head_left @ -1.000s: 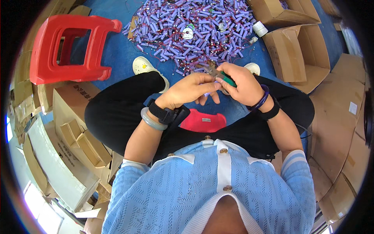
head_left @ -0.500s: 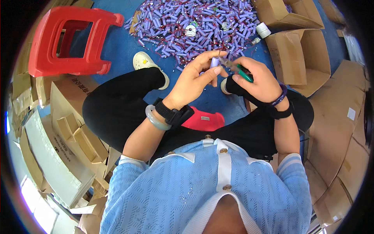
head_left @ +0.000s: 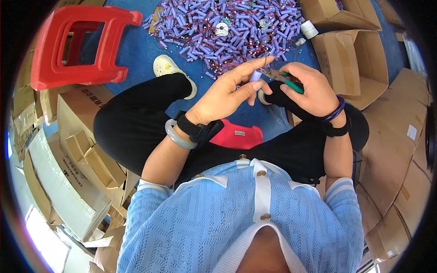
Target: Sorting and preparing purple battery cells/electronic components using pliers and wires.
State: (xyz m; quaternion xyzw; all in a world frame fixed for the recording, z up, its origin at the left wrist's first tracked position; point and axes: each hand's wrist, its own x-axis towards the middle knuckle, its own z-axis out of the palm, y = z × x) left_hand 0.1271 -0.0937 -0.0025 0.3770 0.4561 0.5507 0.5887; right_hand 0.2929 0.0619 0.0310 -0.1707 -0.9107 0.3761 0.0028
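Blue floor [head_left: 141, 51] bears piled batteries [head_left: 236, 41]. Left fingers [head_left: 257, 86] pinch one battery [head_left: 256, 76]; right fingers [head_left: 296, 70] grasp pliers [head_left: 276, 76], best steadied at the battery's end.

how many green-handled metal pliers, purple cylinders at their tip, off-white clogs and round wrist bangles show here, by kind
Green-handled metal pliers, right hand: 1
Purple cylinder at their tip, left hand: 1
Off-white clogs: 2
Round wrist bangles, pale grey and purple: 2
Total: 6

The blue floor [head_left: 140, 51] bears heaped purple cylinders [head_left: 195, 37].
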